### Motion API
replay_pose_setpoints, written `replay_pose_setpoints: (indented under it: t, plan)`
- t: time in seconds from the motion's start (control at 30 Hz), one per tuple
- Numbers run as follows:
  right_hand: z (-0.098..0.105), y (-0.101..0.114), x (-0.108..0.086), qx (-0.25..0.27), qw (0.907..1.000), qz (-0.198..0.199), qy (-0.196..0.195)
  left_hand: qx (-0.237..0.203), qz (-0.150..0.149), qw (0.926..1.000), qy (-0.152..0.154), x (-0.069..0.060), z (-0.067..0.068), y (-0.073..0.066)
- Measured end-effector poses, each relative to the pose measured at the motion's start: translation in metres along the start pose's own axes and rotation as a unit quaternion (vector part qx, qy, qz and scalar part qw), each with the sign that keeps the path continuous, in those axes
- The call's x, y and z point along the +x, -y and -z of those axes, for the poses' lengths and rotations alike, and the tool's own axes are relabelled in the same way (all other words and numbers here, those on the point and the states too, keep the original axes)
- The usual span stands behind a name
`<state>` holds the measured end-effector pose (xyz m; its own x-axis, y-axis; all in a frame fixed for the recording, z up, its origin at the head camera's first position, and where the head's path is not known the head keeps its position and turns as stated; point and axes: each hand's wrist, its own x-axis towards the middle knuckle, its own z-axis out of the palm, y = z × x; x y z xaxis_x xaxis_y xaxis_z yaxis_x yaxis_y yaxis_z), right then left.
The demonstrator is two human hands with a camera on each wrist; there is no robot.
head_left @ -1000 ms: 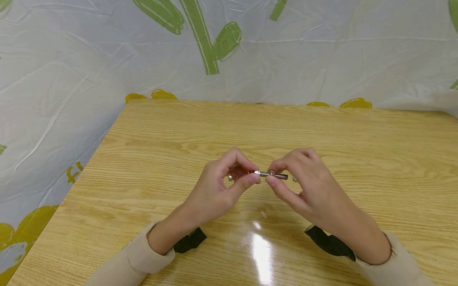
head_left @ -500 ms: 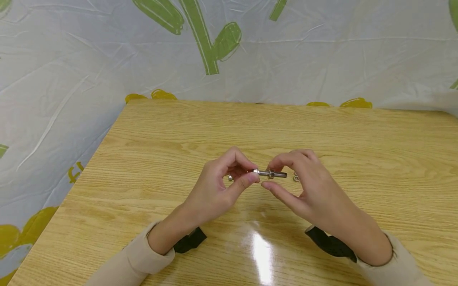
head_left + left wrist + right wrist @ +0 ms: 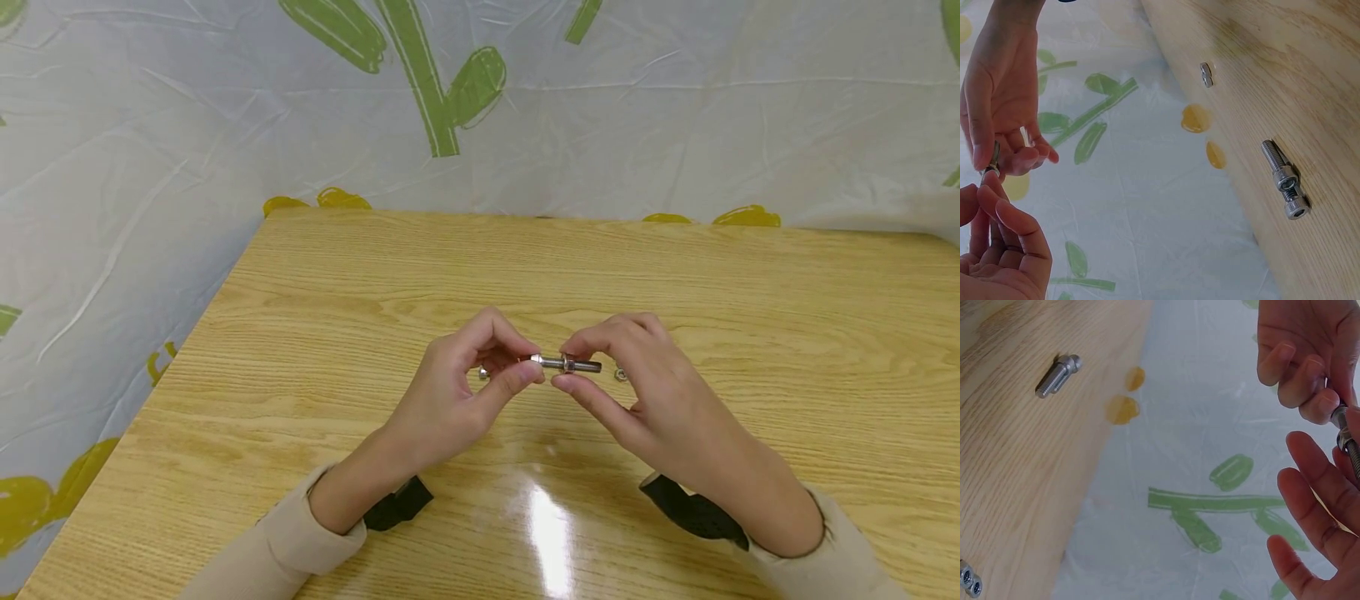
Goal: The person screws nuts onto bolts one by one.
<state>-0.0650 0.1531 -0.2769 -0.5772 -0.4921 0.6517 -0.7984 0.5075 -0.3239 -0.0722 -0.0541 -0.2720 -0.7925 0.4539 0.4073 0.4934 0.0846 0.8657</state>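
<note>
Both hands meet above the table in the head view. My left hand [image 3: 442, 400] pinches the head of a metal bolt [image 3: 588, 367], which lies level with its threaded end pointing right. A hex nut [image 3: 567, 364] sits partway along the thread. Around this nut, the thumb and index finger of my right hand [image 3: 660, 396] pinch from below and above. The right wrist view shows the nut [image 3: 1343, 440] on the bolt at its right edge, partly covered by fingers. In the left wrist view, the fingers hide most of the bolt.
Two socket-head bolts [image 3: 1279, 165] lie side by side on the wooden table [image 3: 360, 275], mostly hidden behind my left hand in the head view. Loose nuts [image 3: 969, 580] lie beyond my right hand. A patterned sheet [image 3: 600, 142] hangs behind the table.
My right thumb and index finger spread off the nut half a second ago and have closed on it again. The left hand keeps its grip on the bolt head.
</note>
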Motion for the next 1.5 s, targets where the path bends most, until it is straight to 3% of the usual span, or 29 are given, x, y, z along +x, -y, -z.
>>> replay_pose_setpoints:
  t: [0.53, 0.8, 1.17, 1.37, 1.5]
  plan:
    - [0.004, 0.006, 0.003, -0.008, 0.9985, -0.046, 0.029, 0.001, -0.006, 1.0000, 0.000, -0.001, -0.002, 0.001]
    - [-0.006, -0.011, -0.007, -0.004, 0.9999, 0.003, -0.011, -0.005, -0.003, 1.0000, 0.002, 0.000, 0.000, 0.001]
    - [-0.009, -0.019, -0.010, 0.010, 0.9996, 0.018, -0.017, -0.005, -0.001, 1.0000, 0.004, 0.000, 0.000, 0.002]
    - [0.001, -0.003, -0.001, 0.007, 0.9997, -0.019, 0.016, -0.003, -0.012, 0.9999, 0.004, -0.001, -0.001, 0.001]
    - [0.004, 0.006, 0.005, 0.006, 0.9996, -0.020, 0.016, 0.000, -0.017, 0.9998, 0.004, 0.000, -0.002, 0.000]
